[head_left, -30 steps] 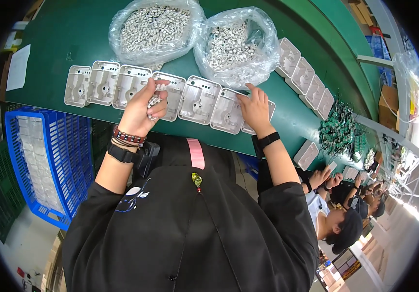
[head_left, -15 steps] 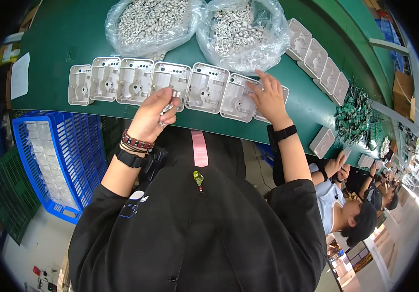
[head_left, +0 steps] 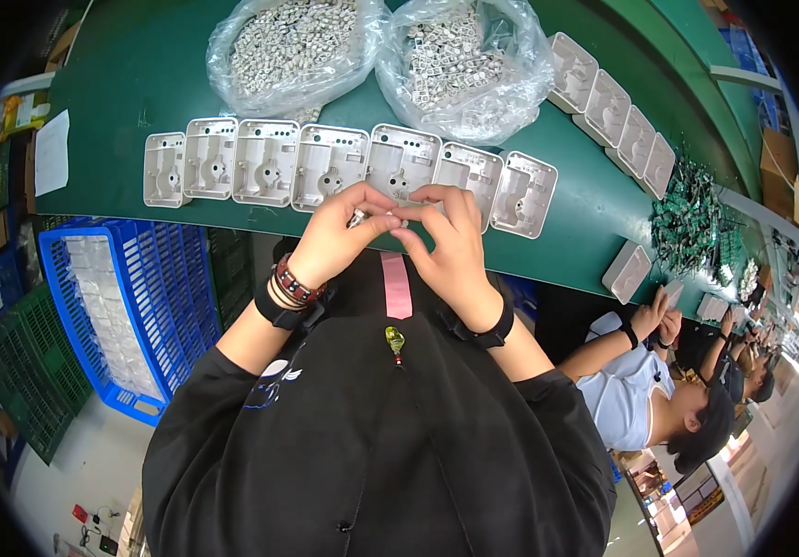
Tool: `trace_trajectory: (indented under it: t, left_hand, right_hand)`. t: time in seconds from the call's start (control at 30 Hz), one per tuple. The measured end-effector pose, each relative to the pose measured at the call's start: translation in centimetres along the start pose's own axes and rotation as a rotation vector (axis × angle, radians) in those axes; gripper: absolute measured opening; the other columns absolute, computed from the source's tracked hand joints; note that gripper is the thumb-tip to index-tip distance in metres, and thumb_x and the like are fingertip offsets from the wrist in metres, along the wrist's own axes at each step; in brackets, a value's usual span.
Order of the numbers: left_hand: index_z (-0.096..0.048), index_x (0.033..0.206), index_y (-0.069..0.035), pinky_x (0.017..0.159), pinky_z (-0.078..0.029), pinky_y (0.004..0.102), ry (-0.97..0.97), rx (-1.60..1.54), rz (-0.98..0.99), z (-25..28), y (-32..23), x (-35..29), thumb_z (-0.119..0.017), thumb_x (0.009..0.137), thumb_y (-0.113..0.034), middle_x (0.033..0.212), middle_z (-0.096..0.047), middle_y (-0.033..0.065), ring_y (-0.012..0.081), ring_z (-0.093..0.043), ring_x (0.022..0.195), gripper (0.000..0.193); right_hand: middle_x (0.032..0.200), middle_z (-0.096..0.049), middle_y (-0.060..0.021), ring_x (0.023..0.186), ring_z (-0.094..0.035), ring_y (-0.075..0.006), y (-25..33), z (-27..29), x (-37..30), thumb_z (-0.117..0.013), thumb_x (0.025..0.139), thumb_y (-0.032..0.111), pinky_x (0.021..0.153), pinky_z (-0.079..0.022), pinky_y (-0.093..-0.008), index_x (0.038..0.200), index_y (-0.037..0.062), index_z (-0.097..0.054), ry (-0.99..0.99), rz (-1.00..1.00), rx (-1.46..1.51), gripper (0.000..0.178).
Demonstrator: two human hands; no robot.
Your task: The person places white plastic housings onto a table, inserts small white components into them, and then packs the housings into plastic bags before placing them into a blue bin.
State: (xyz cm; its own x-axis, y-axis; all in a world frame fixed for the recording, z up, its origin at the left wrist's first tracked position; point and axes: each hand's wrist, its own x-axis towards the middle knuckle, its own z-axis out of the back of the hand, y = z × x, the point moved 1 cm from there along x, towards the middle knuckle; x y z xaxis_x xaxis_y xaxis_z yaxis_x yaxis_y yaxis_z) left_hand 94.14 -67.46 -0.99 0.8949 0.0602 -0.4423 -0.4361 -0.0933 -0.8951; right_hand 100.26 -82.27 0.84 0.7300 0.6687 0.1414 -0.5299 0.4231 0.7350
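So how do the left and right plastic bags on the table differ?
Fill: pale parts spread across most of the left clear bag; in the right clear bag the heap leaves bare plastic at right.
Shape: pieces in the left clear bag look finer; many in the right clear bag look like square frames.
Shared: both sit open on the green table.

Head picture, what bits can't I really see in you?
All in the head view:
Small pale parts: mostly covered by the left hand and right hand.
Fifth tray from the left: near end hidden behind both hands.
Left clear bag: top cut off by the upper edge.
Dark green pile: pieces too small to tell apart.
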Motion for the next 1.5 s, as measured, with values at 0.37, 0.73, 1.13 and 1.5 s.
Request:
trace_trajectory:
  t: [0.37,0.73,1.13,1.5]
  left_hand:
    - [-0.053,0.084,-0.001,0.062,-0.040,0.0216,0.016,-0.028,0.055,-1.8,1.2,0.6,-0.053,0.083,-0.012,0.070,-0.057,0.0019,0.0081,-0.053,0.067,0.011]
    - [-0.051,0.081,-0.001,0.058,-0.038,0.0219,0.317,-0.199,0.298,-1.3,1.2,1.6,-0.045,0.087,-0.016,0.063,-0.050,-0.0007,0.0077,-0.046,0.058,0.018]
    - [-0.052,0.079,-0.001,0.055,-0.038,0.0240,0.150,0.197,0.098,1.3,1.4,2.5,-0.045,0.087,-0.019,0.057,-0.049,0.0016,0.0104,-0.045,0.055,0.021]
    - [-0.051,0.079,-0.002,0.055,-0.036,0.0225,0.157,0.165,0.073,1.4,1.0,3.1,-0.045,0.087,-0.018,0.058,-0.047,0.0000,0.0081,-0.043,0.056,0.020]
  right_hand:
    - [0.089,-0.051,-0.0046,0.080,-0.048,-0.0122,-3.7,-1.0,-2.6,-0.058,0.077,0.004,0.068,-0.039,-0.0247,0.091,0.0041,-0.050,0.136,-0.462,0.864,0.016]
    - [0.093,-0.050,-0.0060,0.085,-0.048,-0.0171,-4.7,-1.7,-2.0,-0.059,0.075,0.011,0.075,-0.036,-0.0279,0.092,0.0064,-0.054,0.028,-0.394,0.803,0.018]
    - [0.119,-0.040,-0.0093,0.106,-0.036,-0.0308,-14.4,-1.4,-0.4,-0.058,0.075,0.026,0.089,-0.027,-0.0419,0.103,0.0180,-0.058,-0.010,-0.222,-0.706,0.029]
    - [0.120,-0.038,-0.0098,0.106,-0.036,-0.0312,-12.8,-1.1,2.0,-0.058,0.076,0.025,0.089,-0.027,-0.0422,0.100,0.0188,-0.060,0.021,-0.256,-0.723,0.025]
